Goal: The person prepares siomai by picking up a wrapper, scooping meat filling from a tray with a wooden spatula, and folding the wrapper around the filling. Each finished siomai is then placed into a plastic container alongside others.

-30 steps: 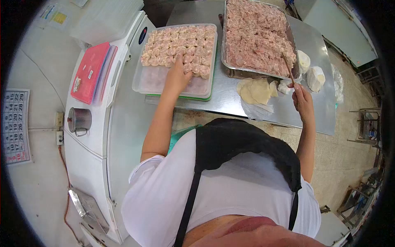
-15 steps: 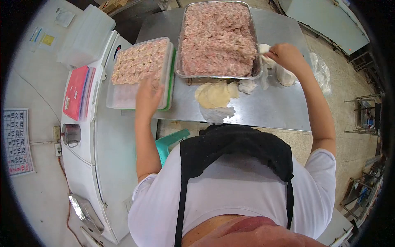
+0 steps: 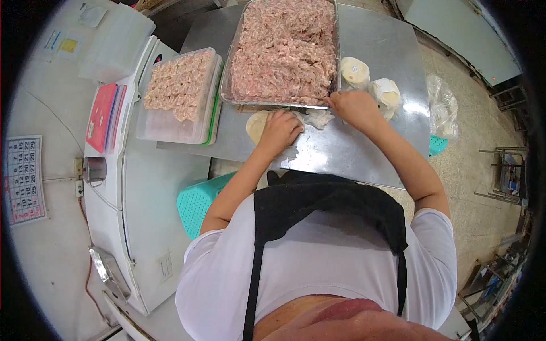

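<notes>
My left hand (image 3: 278, 129) lies over the pale dough wrappers (image 3: 255, 126) on the metal table, its fingers curled and partly hiding them. At the lower right corner of the tray of ground meat (image 3: 287, 51) is my right hand (image 3: 350, 106), fingers drawn together; whatever it pinches is hidden. A crumpled white scrap (image 3: 318, 118) lies between the hands. Rows of filled dumplings (image 3: 177, 82) sit in a clear plastic container (image 3: 165, 126) to the left. Two round white stacks, one (image 3: 355, 71) behind the other (image 3: 385, 94), stand right of the meat tray.
The steel table (image 3: 364, 159) spans the work area. Left of it are a white appliance (image 3: 165, 227), pink and purple lids (image 3: 103, 116) and a metal cup (image 3: 95, 169). A turquoise perforated stool (image 3: 196, 204) stands below the table edge. A clear plastic bag (image 3: 442, 108) is at the right.
My left hand has moved right from the dumpling container onto the wrappers. My right hand has come left and down from the white stacks to the meat tray's corner. The camera view has shifted.
</notes>
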